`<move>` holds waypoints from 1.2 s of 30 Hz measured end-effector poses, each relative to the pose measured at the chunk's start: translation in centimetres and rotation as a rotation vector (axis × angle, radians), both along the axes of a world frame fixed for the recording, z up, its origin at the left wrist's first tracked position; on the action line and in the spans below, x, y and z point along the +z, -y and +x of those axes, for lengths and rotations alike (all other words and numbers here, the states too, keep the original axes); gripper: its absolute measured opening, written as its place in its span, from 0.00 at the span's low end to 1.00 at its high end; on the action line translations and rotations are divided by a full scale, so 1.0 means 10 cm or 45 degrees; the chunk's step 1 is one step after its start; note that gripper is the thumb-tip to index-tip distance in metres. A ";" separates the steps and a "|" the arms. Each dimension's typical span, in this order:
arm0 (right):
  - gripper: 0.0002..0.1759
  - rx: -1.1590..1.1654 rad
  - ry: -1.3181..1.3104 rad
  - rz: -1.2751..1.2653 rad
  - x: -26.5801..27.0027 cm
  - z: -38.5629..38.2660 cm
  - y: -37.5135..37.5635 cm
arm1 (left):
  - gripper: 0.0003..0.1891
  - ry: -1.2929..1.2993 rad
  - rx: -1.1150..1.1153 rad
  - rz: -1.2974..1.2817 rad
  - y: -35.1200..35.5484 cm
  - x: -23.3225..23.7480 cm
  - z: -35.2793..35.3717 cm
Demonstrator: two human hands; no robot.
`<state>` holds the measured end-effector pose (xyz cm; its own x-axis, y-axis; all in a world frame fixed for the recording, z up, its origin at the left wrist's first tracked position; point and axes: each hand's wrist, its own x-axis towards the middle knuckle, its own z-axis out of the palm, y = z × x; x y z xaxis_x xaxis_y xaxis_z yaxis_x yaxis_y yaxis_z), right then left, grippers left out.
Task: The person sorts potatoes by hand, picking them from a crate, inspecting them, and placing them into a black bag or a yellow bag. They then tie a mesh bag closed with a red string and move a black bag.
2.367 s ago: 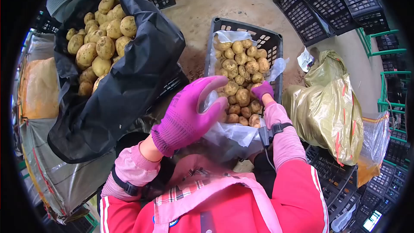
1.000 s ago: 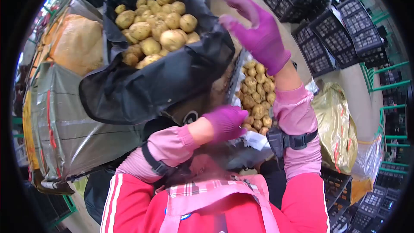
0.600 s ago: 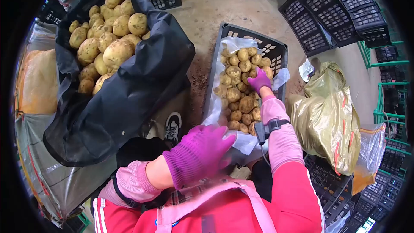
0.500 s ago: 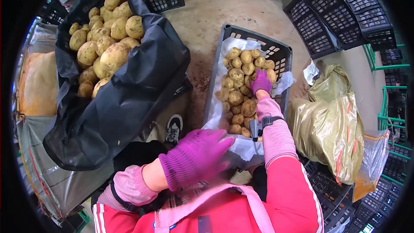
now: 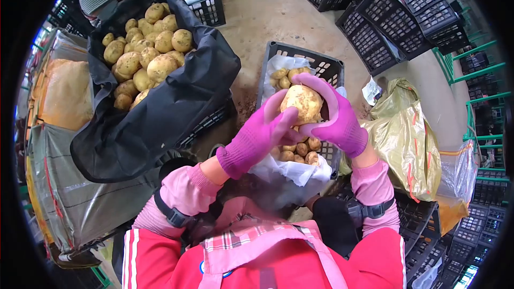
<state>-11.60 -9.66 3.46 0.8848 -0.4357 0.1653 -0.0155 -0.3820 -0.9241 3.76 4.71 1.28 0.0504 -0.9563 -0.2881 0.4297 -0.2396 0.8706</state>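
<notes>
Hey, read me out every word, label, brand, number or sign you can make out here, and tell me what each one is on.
No text can be read for certain.
White scrap by the gold-coloured bag: any print is too small to read.
Round blue-edged badge on the clothing: partly covered by a strap, nothing legible.
Black crates at upper right: no readable label.
</notes>
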 end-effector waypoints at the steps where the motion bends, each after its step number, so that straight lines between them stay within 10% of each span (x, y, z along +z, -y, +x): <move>1: 0.45 -0.038 0.022 -0.018 0.05 -0.02 -0.13 | 0.36 0.049 0.028 -0.121 -0.01 -0.03 -0.01; 5: 0.40 -0.303 0.260 0.518 -0.03 -0.09 -0.47 | 0.35 -0.115 0.102 -0.197 -0.05 -0.01 -0.08; 8: 0.33 -0.504 0.136 -0.461 -0.16 -0.13 -0.52 | 0.34 -0.116 0.121 -0.280 -0.02 -0.14 -0.12; 14: 0.21 -0.171 0.071 -1.278 0.02 0.22 -1.02 | 0.24 0.760 0.259 -0.764 0.00 -0.65 0.04; 16: 0.21 -0.180 0.059 -1.320 0.06 0.29 -0.97 | 0.24 0.908 0.336 -0.790 -0.03 -0.60 -0.02; 22: 0.22 -0.630 -0.214 -0.141 -0.09 0.15 -0.26 | 0.22 0.793 0.191 -0.825 -0.09 -0.39 -0.03; 27: 0.21 -0.151 0.130 -1.102 0.13 0.38 -0.81 | 0.25 0.725 0.088 -0.818 -0.06 -0.49 0.06; 29: 0.21 -0.202 0.200 -0.643 -0.01 0.38 -0.71 | 0.31 1.242 -0.006 -0.909 -0.04 -0.82 0.16; 30: 0.21 -0.221 0.207 -0.424 -0.08 0.30 -0.57 | 0.25 0.996 -0.038 -0.877 -0.05 -0.60 0.20; 33: 0.20 -0.659 -0.121 -0.803 -0.35 0.02 -0.02 | 0.23 0.720 0.144 -0.736 -0.22 0.21 0.54; 36: 0.20 -0.689 -0.161 -0.788 -0.44 -0.18 0.10 | 0.22 1.289 0.664 -0.613 -0.37 0.50 1.18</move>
